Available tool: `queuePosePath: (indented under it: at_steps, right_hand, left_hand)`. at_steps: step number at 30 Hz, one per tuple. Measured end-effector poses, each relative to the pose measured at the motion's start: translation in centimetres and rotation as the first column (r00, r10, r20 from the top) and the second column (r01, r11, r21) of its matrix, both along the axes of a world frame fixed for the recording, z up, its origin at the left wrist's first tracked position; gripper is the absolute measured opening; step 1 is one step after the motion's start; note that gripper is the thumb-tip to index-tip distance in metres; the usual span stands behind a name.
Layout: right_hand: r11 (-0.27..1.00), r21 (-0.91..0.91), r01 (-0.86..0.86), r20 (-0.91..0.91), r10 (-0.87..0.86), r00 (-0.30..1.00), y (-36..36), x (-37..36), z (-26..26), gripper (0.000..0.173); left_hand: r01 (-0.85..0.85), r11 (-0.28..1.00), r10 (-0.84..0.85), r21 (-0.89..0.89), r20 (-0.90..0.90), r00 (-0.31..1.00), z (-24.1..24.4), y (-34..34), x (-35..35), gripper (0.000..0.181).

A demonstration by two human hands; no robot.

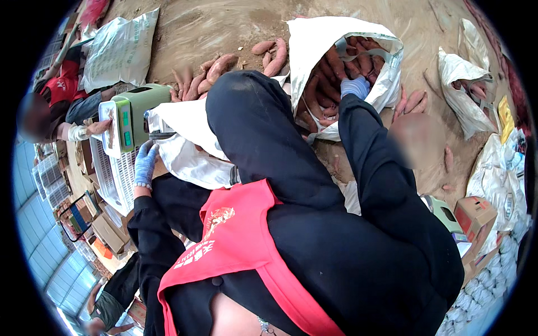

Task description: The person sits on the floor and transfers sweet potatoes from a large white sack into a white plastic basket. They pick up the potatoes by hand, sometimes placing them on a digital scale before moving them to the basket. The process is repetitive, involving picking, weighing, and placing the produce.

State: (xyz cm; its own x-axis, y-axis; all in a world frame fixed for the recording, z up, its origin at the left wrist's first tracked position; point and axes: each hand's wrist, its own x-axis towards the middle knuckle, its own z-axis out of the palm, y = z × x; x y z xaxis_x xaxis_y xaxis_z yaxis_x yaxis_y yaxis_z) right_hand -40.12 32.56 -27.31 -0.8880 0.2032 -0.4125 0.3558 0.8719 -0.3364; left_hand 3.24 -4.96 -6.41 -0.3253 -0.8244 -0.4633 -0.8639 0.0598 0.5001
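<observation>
My right hand [355, 87], in a blue-and-white striped glove, reaches into the mouth of a large white woven sack [313, 46]. It touches the reddish sweet potatoes [330, 69] inside; its fingertips are partly hidden, so its grip cannot be told. My left hand [146, 164], gloved alike, has its fingers a little apart and shows nothing in them. It is beside a white slatted plastic crate [113, 180] and a second white sack [185, 157] with a dark strap. Just beyond it is a digital scale [125, 126] with lit green displays, against a pale green plastic crate [147, 98].
A co-worker's gloved hand [80, 132] is at the scale's platform. Loose sweet potatoes [220, 67] lie on the dirt floor [201, 25]. An open sack [462, 84], cardboard box [475, 214] and another green crate [441, 214] stand at right. Another person [109, 306] is at lower left.
</observation>
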Motion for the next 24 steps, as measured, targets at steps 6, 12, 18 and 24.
queuePosePath:
  at_steps: [6,12,18,24]
  right_hand:
    - [0.982,0.186,0.017,0.165,-0.048,0.985,-1.5,-2.4,-0.3,0.069]
    - [0.978,0.19,0.081,0.173,-0.114,0.978,0.1,-4.2,-3.4,0.073]
    - [0.999,0.022,-0.042,-0.007,0.042,0.999,0.8,-2.9,-0.7,0.058]
    - [0.869,0.277,-0.409,0.004,0.425,0.905,-3.3,-1.4,-1.0,0.076]
  left_hand:
    - [-0.04,0.998,0.041,0.045,-0.013,0.999,0.0,-0.2,0.5,0.041]
    - [-0.037,0.994,0.035,0.099,0.019,0.999,0.0,-0.4,0.3,0.037]
    - [-0.029,0.992,0.017,0.121,0.093,0.996,-0.3,-0.8,0.4,0.036]
    - [0.04,0.988,-0.054,0.146,0.093,0.994,-0.9,-0.7,-0.5,0.039]
